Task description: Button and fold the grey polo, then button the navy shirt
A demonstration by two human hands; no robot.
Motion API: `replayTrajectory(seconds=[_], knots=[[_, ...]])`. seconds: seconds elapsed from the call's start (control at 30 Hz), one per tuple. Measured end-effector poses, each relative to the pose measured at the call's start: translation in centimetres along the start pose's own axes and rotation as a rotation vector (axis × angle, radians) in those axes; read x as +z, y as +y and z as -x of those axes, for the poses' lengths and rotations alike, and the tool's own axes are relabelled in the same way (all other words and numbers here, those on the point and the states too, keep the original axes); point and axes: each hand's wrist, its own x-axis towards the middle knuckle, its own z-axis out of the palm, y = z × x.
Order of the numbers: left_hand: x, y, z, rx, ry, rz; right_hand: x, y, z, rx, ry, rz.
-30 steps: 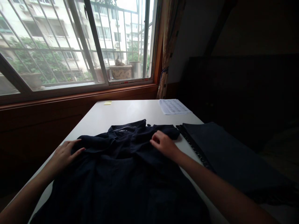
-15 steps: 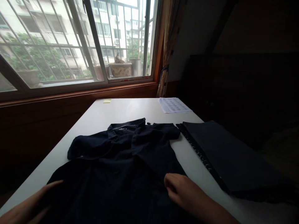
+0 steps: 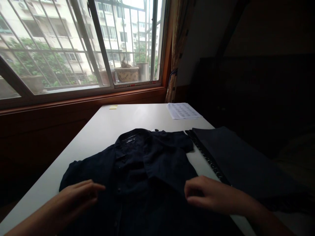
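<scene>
A dark navy short-sleeved shirt (image 3: 134,164) lies spread on the white table, collar at the far side. Its front is partly open, and a small label shows inside the neck. Over the shirt's left part is my left hand (image 3: 80,196), its fingers stretched out and slightly apart, with nothing seen between them. My right hand (image 3: 209,193) is at the shirt's right side edge, fingers curled round toward the thumb. The cloth runs up to those fingers, though the dark fabric hides the exact grip. The lower part of the shirt fades into shadow.
To the right lies a stack of dark flat sheets or folders (image 3: 241,160) with a patterned edge. Printed papers (image 3: 184,110) lie at the white table's (image 3: 137,114) far right corner, a yellow sticky note (image 3: 113,107) at the far left. Beyond is a barred window (image 3: 128,42).
My left hand has moved right and inward over the shirt. My right hand has shifted slightly right. The shirt's left front and sleeve lie differently, and the collar now sits rounder and more open.
</scene>
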Motion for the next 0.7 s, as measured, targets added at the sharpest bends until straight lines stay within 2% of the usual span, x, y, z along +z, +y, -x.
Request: replayTrajectory(seconds=[0.07, 0.17, 0.27, 0.37, 0.5, 0.6, 0.7], knots=[[-1.6, 2.3, -5.2, 0.052, -0.034, -0.035, -1.1, -0.5, -3.1, -0.068, 0.11, 0.022], [-3.4, 4.5, -11.5, 0.098, 0.101, -0.192, -2.7, -1.1, -9.1, -0.105, 0.34, 0.035], [-4.0, 4.8, -15.9, 0.144, 0.096, -0.317, -3.5, -1.5, -15.7, -0.116, 0.61, -0.033], [-3.4, 3.9, -19.3, 0.331, 0.035, -0.332, -2.7, -1.6, -21.4, -0.068, 0.753, -0.074], [-1.5, 2.3, -21.5, 0.452, 0.04, -0.237, 0.3, -0.9, -25.6, 0.026, 0.949, -0.156], [0.0, 1.5, -21.3, 0.459, 0.153, -0.095, 1.7, 0.4, -26.7, 0.034, 1.035, -0.234], [1.1, 1.4, -20.4, 0.435, 0.258, -0.014, 1.6, 1.7, -27.1, 0.007, 1.042, -0.3]])
